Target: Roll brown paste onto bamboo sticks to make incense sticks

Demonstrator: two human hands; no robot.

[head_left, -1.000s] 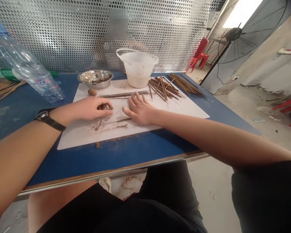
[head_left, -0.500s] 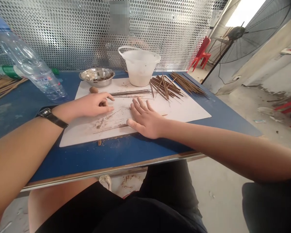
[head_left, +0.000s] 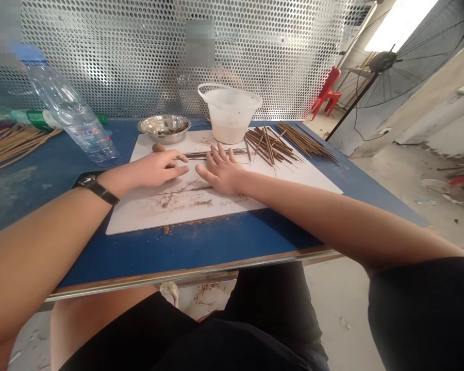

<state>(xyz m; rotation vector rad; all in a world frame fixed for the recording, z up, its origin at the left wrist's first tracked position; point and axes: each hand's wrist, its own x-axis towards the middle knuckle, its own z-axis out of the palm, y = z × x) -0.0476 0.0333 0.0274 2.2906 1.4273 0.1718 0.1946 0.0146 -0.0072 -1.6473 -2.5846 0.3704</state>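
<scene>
My right hand (head_left: 224, 172) lies flat on a white board (head_left: 139, 211), fingers spread. Beneath its palm and thumb runs a thin stick with a brown coating (head_left: 201, 188), partly hidden. My left hand (head_left: 160, 169) rests at the board's left side, thumb and forefinger apart, its other fingers bent, with nothing visible in it. Beyond both hands lies a row of thin dark sticks (head_left: 196, 155), which my right fingertips reach. A brown lump (head_left: 158, 148) sits just behind my left hand. Brown smears and crumbs mark the board.
A steel bowl (head_left: 165, 135) and a white bucket (head_left: 232, 123) stand at the back. Brown coated sticks (head_left: 272, 147) are piled on the right, with another bundle (head_left: 305, 139) beyond. A large water bottle (head_left: 75, 118) stands left. A small brown piece (head_left: 166, 230) lies near the table edge (head_left: 201, 268).
My right hand has slid forward across the board, away from me, over the coated stick. My left hand stays in nearly the same place. The camera view has shifted slightly.
</scene>
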